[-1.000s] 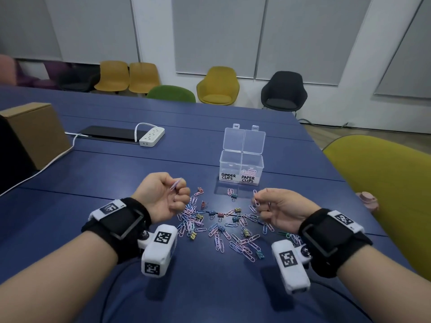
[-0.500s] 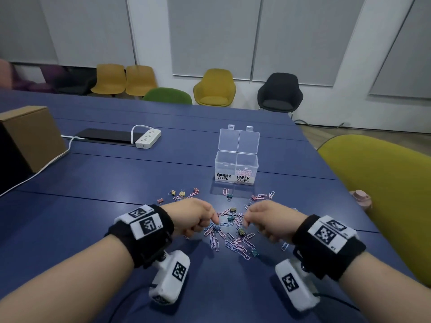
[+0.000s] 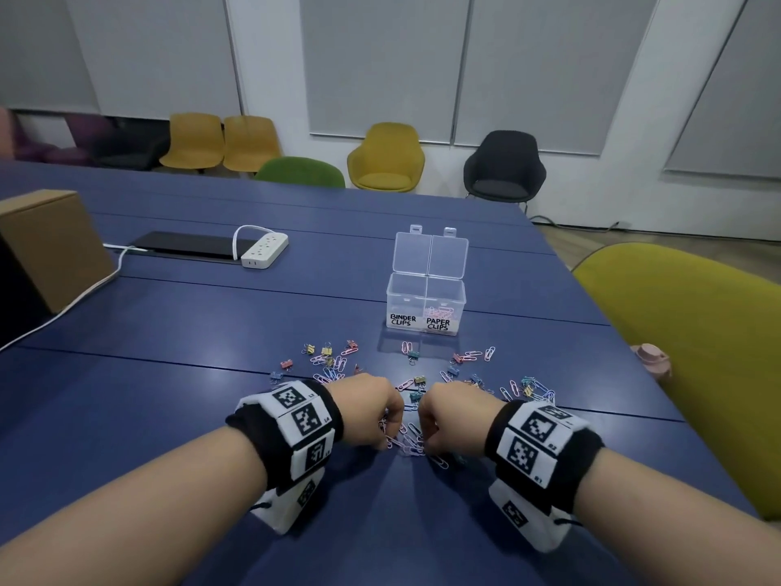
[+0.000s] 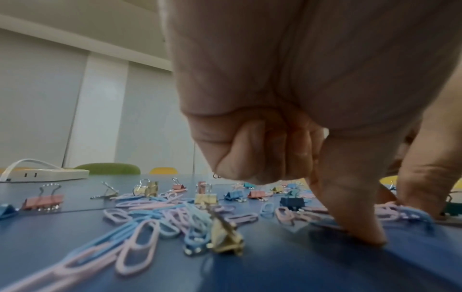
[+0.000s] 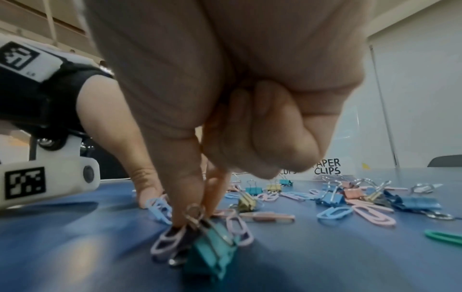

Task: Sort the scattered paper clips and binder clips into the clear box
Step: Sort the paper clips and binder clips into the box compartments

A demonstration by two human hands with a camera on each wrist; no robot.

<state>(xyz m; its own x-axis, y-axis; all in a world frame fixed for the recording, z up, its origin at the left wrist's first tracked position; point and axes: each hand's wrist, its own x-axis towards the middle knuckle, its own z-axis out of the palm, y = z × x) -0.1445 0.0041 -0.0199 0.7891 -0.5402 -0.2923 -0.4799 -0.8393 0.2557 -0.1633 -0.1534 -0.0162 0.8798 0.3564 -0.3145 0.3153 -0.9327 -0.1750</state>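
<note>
Pastel paper clips and small binder clips point(image 3: 325, 365) lie scattered on the blue table point(image 3: 169, 416) in front of the clear box point(image 3: 405, 298). Its lid is up; pink clips lie in the PAPER CLIPS half. Both hands are knuckles-up on the near pile. My left hand point(image 3: 391, 441) has thumb point(image 4: 362, 233) and forefinger down around a blue paper clip point(image 4: 420, 215), other fingers curled. My right hand point(image 3: 424, 444) pinches thumb and forefinger point(image 5: 197, 219) at a pink paper clip point(image 5: 167, 241) lying against a teal binder clip point(image 5: 215, 249).
A white power strip point(image 3: 265, 250) and a black flat device point(image 3: 186, 245) lie far left, beside a cardboard box point(image 3: 46, 247). An olive chair point(image 3: 684, 353) stands close at the right edge, with a small pink object point(image 3: 651, 359) by it.
One second ago both hands were raised, the left holding a pink paper clip. They have since turned knuckles-up and come down together onto the near part of the pile.
</note>
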